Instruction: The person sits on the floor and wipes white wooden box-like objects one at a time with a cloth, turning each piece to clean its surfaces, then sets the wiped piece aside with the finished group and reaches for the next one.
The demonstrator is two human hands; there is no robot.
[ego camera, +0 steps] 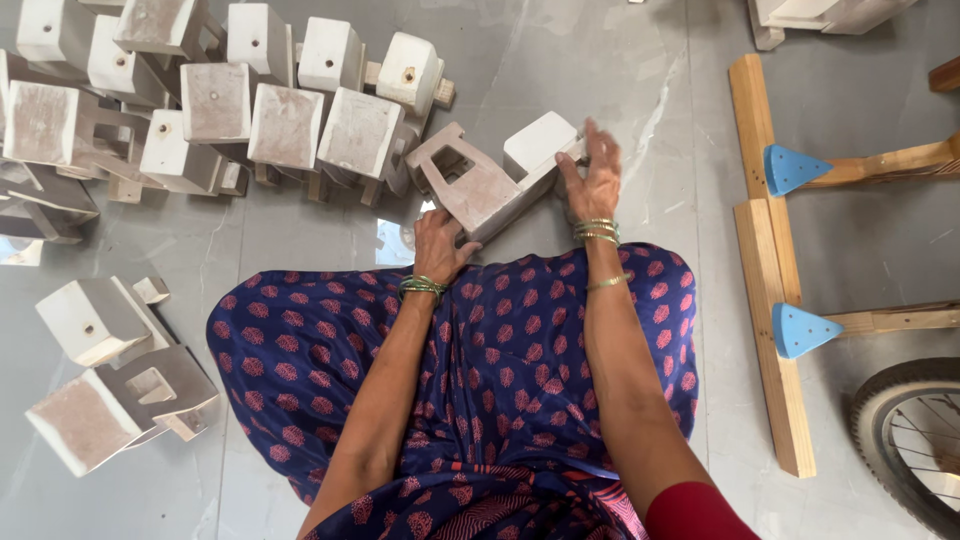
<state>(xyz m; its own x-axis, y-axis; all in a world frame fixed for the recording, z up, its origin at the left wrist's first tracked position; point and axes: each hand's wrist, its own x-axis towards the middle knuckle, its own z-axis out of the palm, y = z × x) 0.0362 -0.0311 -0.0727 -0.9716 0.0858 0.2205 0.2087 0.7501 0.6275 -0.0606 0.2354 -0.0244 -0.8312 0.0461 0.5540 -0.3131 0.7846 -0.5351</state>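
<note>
Both hands on one pale grey-white cast block with a rectangular cut-out, down on the grey marble floor.

Lying just ahead of the knees, beyond the blue red-dotted cloth, long axis slanting from near-left to far-right. Left hand at the near, lower end, fingers curled and closed against the block's edge. Right hand at the far, upper-right end, fingers spread apart and pressed flat on the side face, not wrapped round it. Both equally close, each already touching. Heap of similar white blocks just beyond and to the left, nearly touching the held one; two more blocks well apart at near-left. Wooden frame with blue corner pieces and a wheel off to the right.
</note>
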